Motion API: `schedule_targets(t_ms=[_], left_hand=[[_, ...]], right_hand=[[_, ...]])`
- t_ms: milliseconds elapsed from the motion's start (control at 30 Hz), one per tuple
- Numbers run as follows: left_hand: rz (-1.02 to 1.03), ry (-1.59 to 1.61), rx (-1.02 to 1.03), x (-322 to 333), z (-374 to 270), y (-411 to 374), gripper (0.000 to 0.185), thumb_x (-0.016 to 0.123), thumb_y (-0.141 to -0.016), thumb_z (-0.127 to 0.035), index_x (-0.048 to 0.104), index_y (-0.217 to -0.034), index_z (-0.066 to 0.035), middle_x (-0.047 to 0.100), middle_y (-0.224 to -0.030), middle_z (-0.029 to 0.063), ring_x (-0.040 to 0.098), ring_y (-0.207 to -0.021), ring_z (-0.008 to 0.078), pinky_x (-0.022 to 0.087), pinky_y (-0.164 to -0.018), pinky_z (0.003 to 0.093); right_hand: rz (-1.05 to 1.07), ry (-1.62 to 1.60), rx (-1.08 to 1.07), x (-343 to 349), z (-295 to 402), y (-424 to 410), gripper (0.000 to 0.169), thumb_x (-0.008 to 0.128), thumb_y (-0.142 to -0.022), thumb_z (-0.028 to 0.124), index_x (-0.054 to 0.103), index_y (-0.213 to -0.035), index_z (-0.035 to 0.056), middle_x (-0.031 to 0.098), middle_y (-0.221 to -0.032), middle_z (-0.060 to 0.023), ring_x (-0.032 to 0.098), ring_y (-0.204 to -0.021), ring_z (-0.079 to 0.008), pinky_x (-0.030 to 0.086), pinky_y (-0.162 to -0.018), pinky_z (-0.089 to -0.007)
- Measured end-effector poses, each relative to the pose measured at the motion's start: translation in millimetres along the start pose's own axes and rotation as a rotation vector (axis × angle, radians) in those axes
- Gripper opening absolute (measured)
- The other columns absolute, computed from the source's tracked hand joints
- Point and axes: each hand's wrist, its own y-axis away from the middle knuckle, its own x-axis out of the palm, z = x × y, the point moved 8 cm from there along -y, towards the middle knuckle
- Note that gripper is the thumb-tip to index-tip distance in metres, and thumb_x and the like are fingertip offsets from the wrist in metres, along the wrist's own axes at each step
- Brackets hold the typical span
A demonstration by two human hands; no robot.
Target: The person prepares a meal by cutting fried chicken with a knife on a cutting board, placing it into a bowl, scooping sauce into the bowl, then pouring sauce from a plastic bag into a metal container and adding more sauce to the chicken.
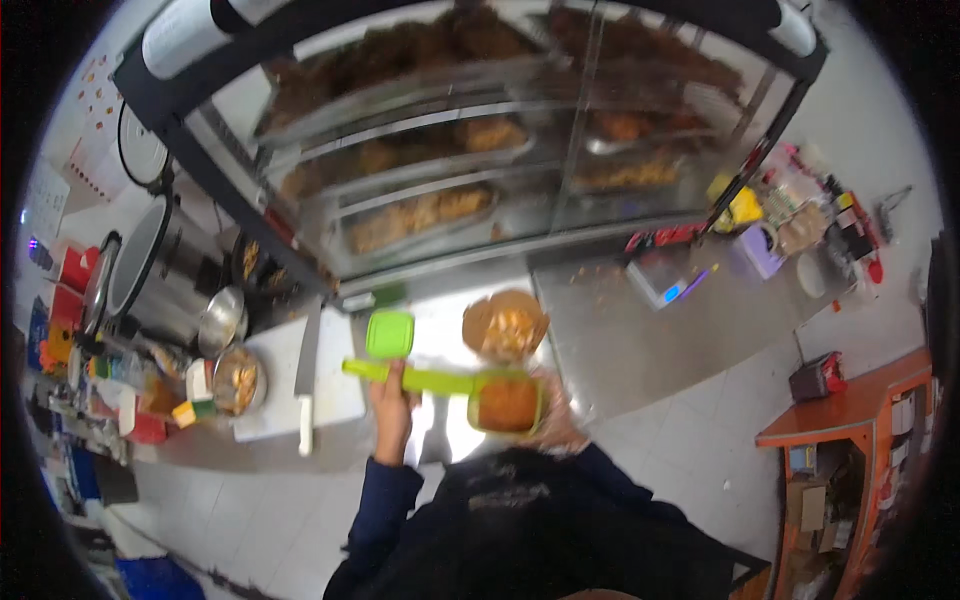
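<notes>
My left hand (pixel 393 405) grips a lime-green long-handled utensil (pixel 435 381), whose right end meets the rim of a container; its head cannot be made out. That green-rimmed container (pixel 474 420) holds an orange-red powder or sauce (pixel 510 403), and my right hand (pixel 559 416) is closed around its right side. Just beyond it stands a brown paper bowl (pixel 480 319) with pale food pieces (pixel 517 330) in it. A square green lid (pixel 390 334) lies on the white work surface (pixel 435 304), beyond my left hand.
On the left, a large knife (pixel 306 360) lies on a white cutting board (pixel 262 360), near a metal bowl of food (pixel 240 382) and a big pot (pixel 172 262). A glass food display case (pixel 450 172) rises ahead. A digital scale (pixel 660 281) sits on the right counter.
</notes>
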Motion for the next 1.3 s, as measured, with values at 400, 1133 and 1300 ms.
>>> schedule_targets(t_ms=[400,1133,1300], left_hand=[[0.253,-0.136,0.310,96.1,-17.2,-56.2,0.022,0.047,-0.087,-0.021,0.052,-0.088,0.000,0.054,-0.063,0.0060,0.052,-0.045,0.0101,0.038,-0.039,0.0196],[0.202,-0.140,0.420,23.7,-89.3,23.6,0.020,0.048,-0.085,-0.017,0.054,-0.094,-0.001,0.055,-0.077,0.0054,0.049,-0.058,0.0082,0.041,-0.053,0.0208],[0.475,-0.627,0.357,-13.2,-117.6,109.0,0.020,0.059,-0.076,-0.015,0.059,-0.091,-0.001,0.057,-0.086,0.0091,0.054,-0.079,0.0240,0.043,-0.072,0.0317]], right_hand=[[-0.116,0.023,0.008,-39.6,-42.1,33.2,0.084,0.082,-0.047,0.014,0.033,-0.114,0.0040,0.044,-0.111,-0.0123,0.047,-0.102,-0.0222,0.041,-0.087,-0.0354],[0.006,0.115,-0.068,-2.3,-42.2,0.6,0.080,0.081,-0.050,0.015,0.032,-0.112,0.0022,0.043,-0.112,-0.0124,0.047,-0.103,-0.0224,0.041,-0.087,-0.0352],[0.270,0.144,-0.179,77.0,-58.6,-19.9,0.087,0.082,-0.050,0.016,0.024,-0.114,0.0033,0.042,-0.111,-0.0138,0.046,-0.103,-0.0241,0.040,-0.087,-0.0363]])
